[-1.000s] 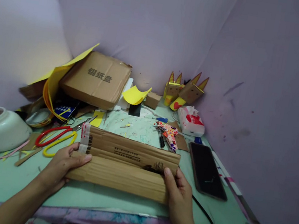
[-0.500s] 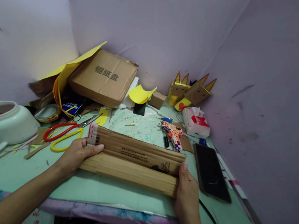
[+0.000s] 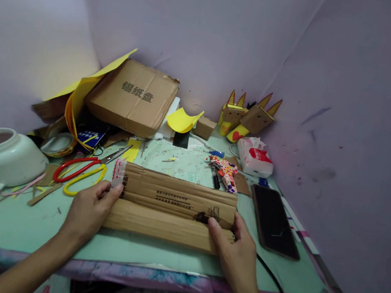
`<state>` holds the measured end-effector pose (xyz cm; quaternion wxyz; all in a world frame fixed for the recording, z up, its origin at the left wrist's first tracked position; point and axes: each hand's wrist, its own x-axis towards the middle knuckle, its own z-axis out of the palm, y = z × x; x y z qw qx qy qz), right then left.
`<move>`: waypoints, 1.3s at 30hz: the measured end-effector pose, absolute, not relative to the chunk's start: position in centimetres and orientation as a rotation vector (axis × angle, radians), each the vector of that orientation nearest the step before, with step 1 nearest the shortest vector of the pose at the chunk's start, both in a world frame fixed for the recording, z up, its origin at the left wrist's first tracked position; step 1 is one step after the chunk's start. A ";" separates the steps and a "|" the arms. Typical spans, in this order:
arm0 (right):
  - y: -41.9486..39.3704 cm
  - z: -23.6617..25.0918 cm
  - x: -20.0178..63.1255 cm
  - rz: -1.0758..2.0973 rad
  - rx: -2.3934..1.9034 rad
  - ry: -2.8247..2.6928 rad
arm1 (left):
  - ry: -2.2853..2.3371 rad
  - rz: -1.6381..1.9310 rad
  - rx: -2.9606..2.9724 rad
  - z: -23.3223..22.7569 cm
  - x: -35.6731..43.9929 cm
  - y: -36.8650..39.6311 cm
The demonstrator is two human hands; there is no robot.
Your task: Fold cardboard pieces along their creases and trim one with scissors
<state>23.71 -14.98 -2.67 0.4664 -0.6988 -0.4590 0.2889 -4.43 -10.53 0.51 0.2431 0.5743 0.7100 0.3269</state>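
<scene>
A creased strip of brown cardboard (image 3: 171, 201), folded lengthwise, stretches between both hands just above the table's front part. Its upper panel carries dark printing and a bit of white and red tape at the left end. My left hand (image 3: 89, 211) grips the left end, thumb on the front face. At the right end my right hand (image 3: 236, 251) holds on, thumb across the lower panel and fingers behind the edge. Beyond my left hand lie scissors (image 3: 80, 175) with one red and one yellow handle loop.
To the left stands a white pot (image 3: 2, 159). Behind are a large cardboard box (image 3: 132, 98), yellow paper (image 3: 183, 121) and two cardboard figures with pointed ears (image 3: 256, 119). A tissue pack (image 3: 256, 156) and a phone (image 3: 275, 222) lie on the right; a black cable (image 3: 277, 285) runs off the front.
My right hand has shifted from the strip's end inward, its thumb now across the lower panel. My left thumb has slid a little left. The view has moved slightly.
</scene>
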 end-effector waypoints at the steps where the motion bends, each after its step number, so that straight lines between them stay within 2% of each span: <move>1: -15.0 -2.7 23.8 0.667 -1.767 -1.172 | 2.016 0.827 1.601 0.5 -4.5 -10.9; 3: -15.1 -2.8 24.1 0.500 -1.862 -1.308 | 2.158 0.706 1.710 0.4 -4.6 -11.6; 5: -15.3 -2.8 24.3 0.191 -1.856 -1.473 | 2.212 0.732 2.009 0.1 -4.7 -12.0; 8: -15.7 -2.3 24.4 -0.155 -1.660 -1.740 | 1.871 0.912 2.621 0.0 -5.0 -12.2; 11: -15.8 -1.3 24.6 -0.063 -1.515 -2.029 | 1.446 0.721 2.740 0.7 -5.0 -12.1; 16: -15.2 0.1 24.9 0.089 -1.488 -2.238 | 1.273 0.342 2.583 1.8 -4.7 -11.1; 24: -14.5 -0.7 25.1 0.042 -1.524 -2.197 | 1.219 0.420 2.574 0.6 -4.5 -9.2; 31: -13.4 -0.3 25.5 0.146 -1.534 -2.262 | 1.392 -0.161 2.402 2.0 -4.1 -7.6; 39: -13.1 -0.9 25.6 0.081 -1.591 -2.171 | 1.472 -0.210 2.293 1.7 -3.5 -5.9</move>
